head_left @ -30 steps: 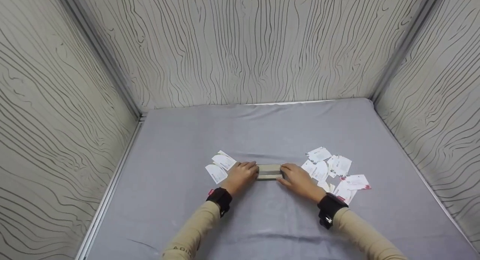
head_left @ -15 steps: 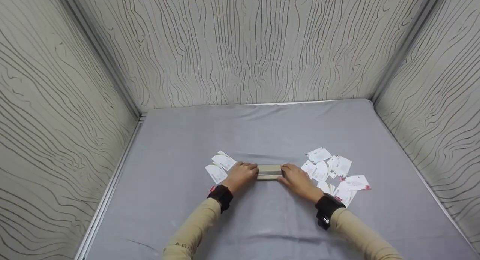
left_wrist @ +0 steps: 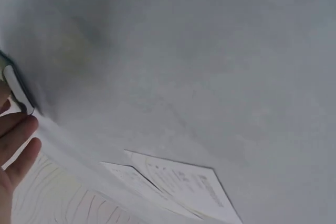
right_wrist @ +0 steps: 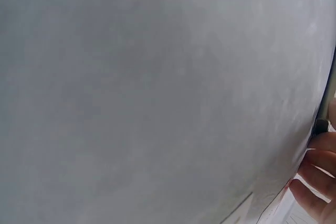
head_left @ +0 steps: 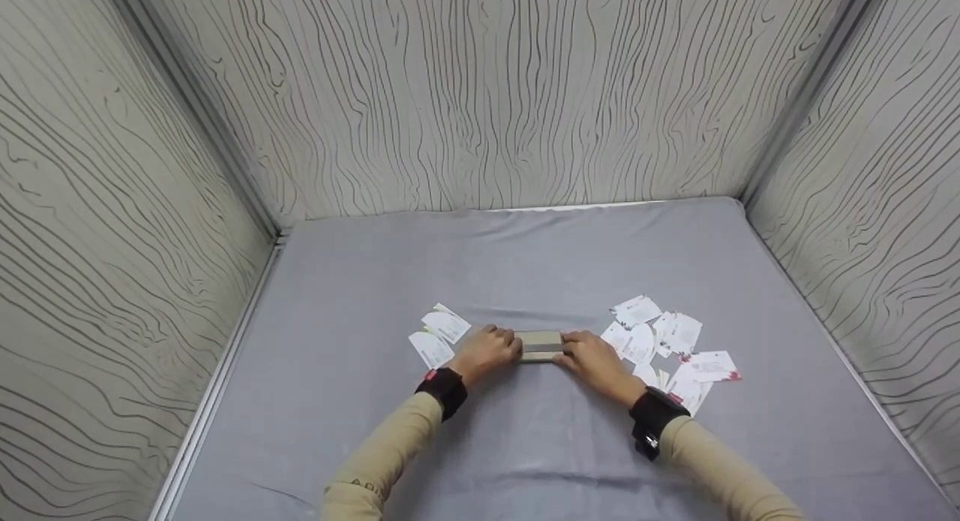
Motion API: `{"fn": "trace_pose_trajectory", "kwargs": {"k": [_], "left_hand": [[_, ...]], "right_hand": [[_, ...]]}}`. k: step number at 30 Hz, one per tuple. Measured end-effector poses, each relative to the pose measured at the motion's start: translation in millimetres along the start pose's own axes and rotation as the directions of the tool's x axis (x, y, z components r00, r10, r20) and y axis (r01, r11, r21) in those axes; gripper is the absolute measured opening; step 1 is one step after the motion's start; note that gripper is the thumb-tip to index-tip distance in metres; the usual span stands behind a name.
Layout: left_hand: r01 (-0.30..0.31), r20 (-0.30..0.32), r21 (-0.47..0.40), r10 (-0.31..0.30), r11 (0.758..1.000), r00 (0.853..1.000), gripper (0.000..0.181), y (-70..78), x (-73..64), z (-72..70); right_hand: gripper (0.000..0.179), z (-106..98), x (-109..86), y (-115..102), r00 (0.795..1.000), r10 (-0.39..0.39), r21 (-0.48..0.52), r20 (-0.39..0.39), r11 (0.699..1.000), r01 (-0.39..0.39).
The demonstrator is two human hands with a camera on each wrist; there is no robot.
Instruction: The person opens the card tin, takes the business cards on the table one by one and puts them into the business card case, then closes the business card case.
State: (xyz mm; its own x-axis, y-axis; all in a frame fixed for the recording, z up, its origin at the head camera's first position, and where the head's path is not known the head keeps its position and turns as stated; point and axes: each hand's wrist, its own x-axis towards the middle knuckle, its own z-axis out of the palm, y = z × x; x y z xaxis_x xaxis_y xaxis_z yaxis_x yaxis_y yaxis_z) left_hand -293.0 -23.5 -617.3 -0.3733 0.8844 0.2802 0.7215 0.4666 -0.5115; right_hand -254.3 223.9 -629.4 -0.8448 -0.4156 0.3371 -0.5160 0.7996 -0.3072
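In the head view, a small oblong tan box with a grey band along its length lies crosswise between the two hands. The left hand grips its left end, and the right hand holds its right end, thumb at the near side. At the edge of the left wrist view, fingers are against a pale, dark-rimmed end of the box. In the right wrist view only a dark corner of the box and some fingers show. What the box contains is hidden.
Two white printed cards lie left of the left hand. Several more cards, some overlapping, spread beyond and beside the right hand. A grey cloth covers the table, with patterned panels on three sides.
The left fingers have shifted slightly right, covering a little more of the box's left end. The right wrist has moved slightly left. The cards stay where they were.
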Motion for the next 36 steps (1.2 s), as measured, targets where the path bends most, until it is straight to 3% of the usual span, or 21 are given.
{"fn": "trace_pose_trajectory", "kwargs": {"k": [9, 16, 26, 32, 36], "left_hand": [[-0.118, -0.056, 0.136, 0.126, 0.984, 0.990, 0.010, 4.1, -3.1, 8.4], [-0.115, -0.067, 0.121, 0.124, 0.986, 0.990, 0.017, 8.1, -7.1, 13.2], [-0.101, -0.107, 0.182, 0.122, 0.978, 0.987, 0.010, 14.7, -7.0, 19.1], [-0.009, -0.153, 0.027, 0.013, 1.000, 0.988, 0.008, 13.0, -4.4, 22.8], [0.030, -0.166, -0.073, -0.042, 0.997, 0.985, 0.008, 12.4, -2.8, 22.4]], "right_hand": [[0.023, 0.0, -0.4, 0.9, 0.999, -0.043, 0.006, -0.013, 0.999, 0.043], [0.022, -2.2, -0.3, 1.8, 0.994, -0.105, -0.004, -0.027, 0.994, 0.105], [0.022, 0.2, -0.5, 3.0, 0.998, -0.066, 0.014, -0.015, 0.998, 0.067], [0.022, -0.3, -1.2, 2.0, 0.998, -0.058, -0.005, -0.023, 0.998, 0.058], [0.022, -1.8, -2.0, 1.1, 0.999, -0.052, 0.004, -0.010, 0.999, 0.052]]}}
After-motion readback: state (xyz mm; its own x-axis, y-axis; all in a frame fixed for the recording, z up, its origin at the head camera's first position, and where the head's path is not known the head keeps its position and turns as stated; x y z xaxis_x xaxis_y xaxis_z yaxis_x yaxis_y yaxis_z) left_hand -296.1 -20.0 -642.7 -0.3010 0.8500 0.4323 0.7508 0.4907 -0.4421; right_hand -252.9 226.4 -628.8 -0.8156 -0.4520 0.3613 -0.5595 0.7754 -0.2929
